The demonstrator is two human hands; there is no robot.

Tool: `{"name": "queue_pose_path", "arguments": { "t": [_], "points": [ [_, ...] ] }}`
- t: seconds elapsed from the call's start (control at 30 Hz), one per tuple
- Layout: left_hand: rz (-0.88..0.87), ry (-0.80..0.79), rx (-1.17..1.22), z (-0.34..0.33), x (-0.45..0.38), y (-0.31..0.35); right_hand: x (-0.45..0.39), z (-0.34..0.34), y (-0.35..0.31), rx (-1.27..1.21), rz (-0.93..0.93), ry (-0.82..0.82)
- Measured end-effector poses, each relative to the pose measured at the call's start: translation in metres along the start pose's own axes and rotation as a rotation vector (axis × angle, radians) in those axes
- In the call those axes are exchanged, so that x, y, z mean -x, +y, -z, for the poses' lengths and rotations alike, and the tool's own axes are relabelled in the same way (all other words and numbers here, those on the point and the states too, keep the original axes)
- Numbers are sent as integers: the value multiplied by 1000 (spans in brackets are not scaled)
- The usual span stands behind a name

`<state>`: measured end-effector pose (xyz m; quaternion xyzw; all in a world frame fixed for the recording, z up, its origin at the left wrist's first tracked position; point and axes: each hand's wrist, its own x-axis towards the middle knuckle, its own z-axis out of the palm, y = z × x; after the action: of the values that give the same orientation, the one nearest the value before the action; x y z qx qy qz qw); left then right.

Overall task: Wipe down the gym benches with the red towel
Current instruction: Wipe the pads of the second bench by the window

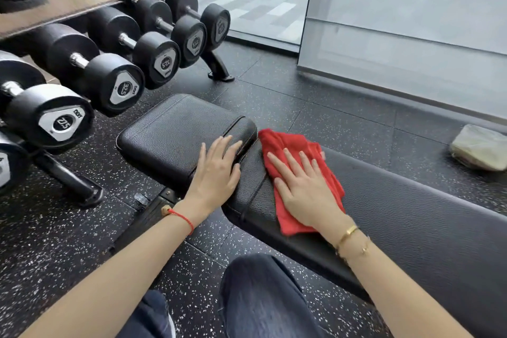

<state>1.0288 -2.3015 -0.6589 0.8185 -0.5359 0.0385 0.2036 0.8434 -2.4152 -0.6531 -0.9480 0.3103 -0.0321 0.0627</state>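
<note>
My knee in dark blue denim (pixel 263 296) is nearest, just below the black padded leather bench, the table (pixel 411 222) I am wiping. I judge the job as mid-way at best: nothing on the leather shows which parts are already clean, and the long pad stretching off to my right looks like it remains to be covered.

My right hand (pixel 304 186) lies flat, fingers straight and spread, pressing the crumpled red cloth towel (pixel 285 145) onto the long pad near its end by the seam. My left hand (pixel 216 173) rests palm down with straight fingers on the edge of the smaller black seat pad (pixel 170 132), bracing, holding nothing.

Farther off, black rubber dumbbells on a rack (pixel 115 82) stand to the left, and a pale greenish bundle (pixel 480 147) lies on the speckled floor.
</note>
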Motion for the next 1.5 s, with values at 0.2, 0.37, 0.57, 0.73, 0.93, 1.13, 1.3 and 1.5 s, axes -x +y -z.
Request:
{"name": "queue_pose_path", "arguments": {
  "t": [0.2,0.37,0.57,0.73,0.93,1.13,1.3,1.5],
  "points": [
    [-128,-2,49,-7,2,31,-22,9,4,-16,-189,-1],
    [-167,-35,87,-18,-1,47,56,3,0,-4,-103,22],
    [-194,-91,118,-28,1,64,75,13,70,10,-385,23],
    [-161,-100,116,-32,3,72,29,20,74,-12,-469,22],
    [-159,-71,80,-33,8,77,73,8,38,35,-250,39],
    [-162,-88,50,-32,10,80,136,10,68,22,-325,57],
    [-157,-93,30,-32,11,81,127,19,110,14,-553,61],
    [-143,-82,22,-32,12,83,70,19,84,19,-486,55]
  ]
}}
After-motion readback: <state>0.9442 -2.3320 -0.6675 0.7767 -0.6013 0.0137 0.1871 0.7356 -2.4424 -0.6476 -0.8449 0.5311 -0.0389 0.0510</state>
